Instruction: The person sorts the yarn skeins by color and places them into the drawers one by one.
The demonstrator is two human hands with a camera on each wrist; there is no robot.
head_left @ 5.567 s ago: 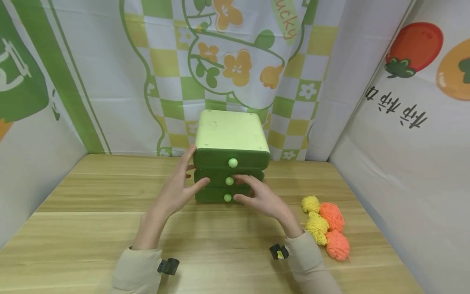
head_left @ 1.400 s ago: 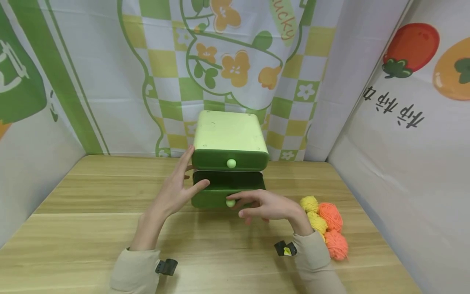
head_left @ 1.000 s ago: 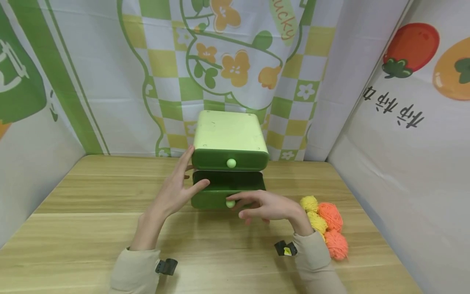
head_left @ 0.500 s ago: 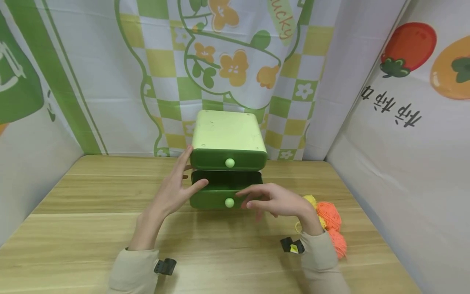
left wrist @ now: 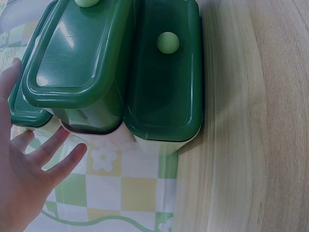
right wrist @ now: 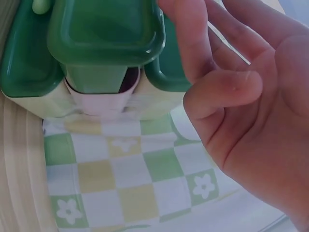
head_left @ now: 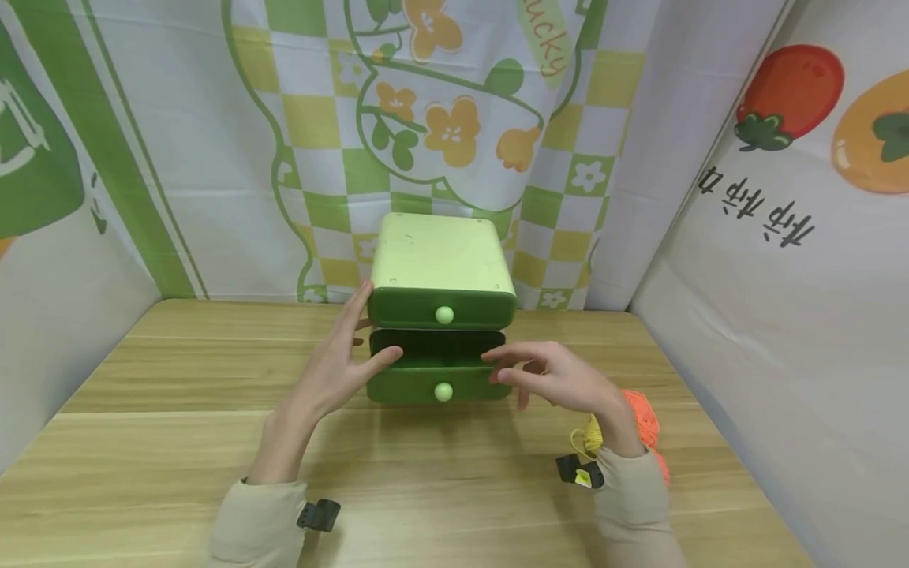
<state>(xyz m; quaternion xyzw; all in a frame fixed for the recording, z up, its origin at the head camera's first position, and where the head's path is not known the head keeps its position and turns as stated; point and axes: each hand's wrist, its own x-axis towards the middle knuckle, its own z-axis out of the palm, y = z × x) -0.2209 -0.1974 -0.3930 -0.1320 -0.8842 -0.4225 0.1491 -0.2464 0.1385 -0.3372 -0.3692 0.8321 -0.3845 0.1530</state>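
A small cabinet (head_left: 443, 252) with a pale green top and dark green drawer fronts stands on the table. Its middle drawer (head_left: 405, 385) is pulled out, the dark inside showing above the front, with a round pale knob (head_left: 443, 392). The top drawer (head_left: 398, 309) is closed, and so is the bottom drawer (left wrist: 166, 92), seen in the left wrist view. My left hand (head_left: 330, 375) rests spread against the cabinet's left side. Beside the drawer's right end hovers my right hand (head_left: 557, 379), fingers loosely bent, off the knob and holding nothing.
Yellow yarn (head_left: 592, 436) and orange yarn (head_left: 645, 418) lie on the wooden table (head_left: 177, 442) at the right, partly hidden by my right forearm. A patterned cloth (head_left: 327, 158) hangs behind the cabinet, with printed walls on both sides.
Since the earliest frame the middle drawer has come out toward me. My right hand has let go of its knob and moved right. My left hand has stayed in place.
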